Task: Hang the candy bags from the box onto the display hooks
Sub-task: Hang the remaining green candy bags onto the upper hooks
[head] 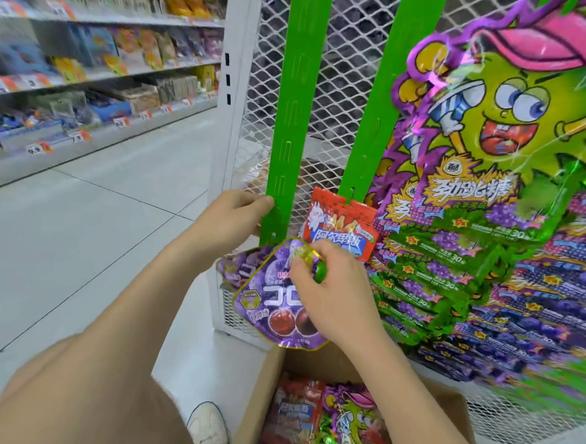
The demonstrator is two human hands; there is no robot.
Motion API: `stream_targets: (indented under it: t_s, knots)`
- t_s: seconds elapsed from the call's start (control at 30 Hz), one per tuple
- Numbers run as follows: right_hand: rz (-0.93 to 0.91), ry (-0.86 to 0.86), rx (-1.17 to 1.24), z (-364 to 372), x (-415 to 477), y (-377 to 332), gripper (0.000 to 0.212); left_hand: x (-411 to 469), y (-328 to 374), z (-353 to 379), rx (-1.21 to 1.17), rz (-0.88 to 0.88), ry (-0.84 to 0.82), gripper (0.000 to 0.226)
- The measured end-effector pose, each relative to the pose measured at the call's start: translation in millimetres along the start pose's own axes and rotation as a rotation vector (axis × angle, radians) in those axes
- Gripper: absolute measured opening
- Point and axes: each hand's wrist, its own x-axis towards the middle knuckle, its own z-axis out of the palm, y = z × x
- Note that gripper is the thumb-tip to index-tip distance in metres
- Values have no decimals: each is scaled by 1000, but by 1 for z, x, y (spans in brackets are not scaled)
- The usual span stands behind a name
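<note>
The person's left arm reaches forward from the lower left. The left hand (237, 215) grips the left green strip (292, 119) by its edge near the lower end, with the thumb on the front of the strip and the other fingers curled behind it. The right arm comes up from the lower right, with the wrist bent toward the left. The right hand (329, 285) is palm down, and its fingertips pinch the top part of the purple candy bag (273, 303). A small green piece (321, 272) shows between these fingers.

The purple candy bag is just below the end of the left green strip and above the box (260, 395). Its printed face is turned to the camera. Its long axis runs roughly up and down, a little tilted, with the top under the fingers.

A red candy bag (339, 228) hangs at the lower end of the right green strip (391, 101). More bags (310, 425) lie in the box.
</note>
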Motion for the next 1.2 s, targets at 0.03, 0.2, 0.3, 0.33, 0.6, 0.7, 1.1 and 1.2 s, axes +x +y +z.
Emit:
stream_targets:
  t_s: [0.03, 0.2, 0.3, 0.33, 0.6, 0.7, 1.1, 1.2]
  knots:
    - [-6, 11, 6, 5, 5, -4, 29, -4, 2, -3, -36, -8, -27, 38]
    - [-3, 79, 45, 21, 28, -22, 43, -16, 5, -13, -101, 23, -60, 32]
    - [10, 124, 45, 26, 42, -22, 46, -17, 5, -15, -104, 28, -70, 40]
    - [10, 134, 37, 26, 45, -21, 47, -18, 6, -15, -108, 27, -71, 43]
    - [6, 161, -27, 31, 46, -15, 52, -16, -2, -11, -108, 115, -39, 37]
    - [42, 143, -41, 37, 37, -6, 53, -14, -6, -9, -78, 133, -26, 36]
    - [200, -148, -90, 15, -24, 45, 20, -40, -26, 24, 536, 383, 475, 51]
    - [352, -362, -83, 10, -53, 97, 18, -55, -32, 51, 557, 378, 310, 26]
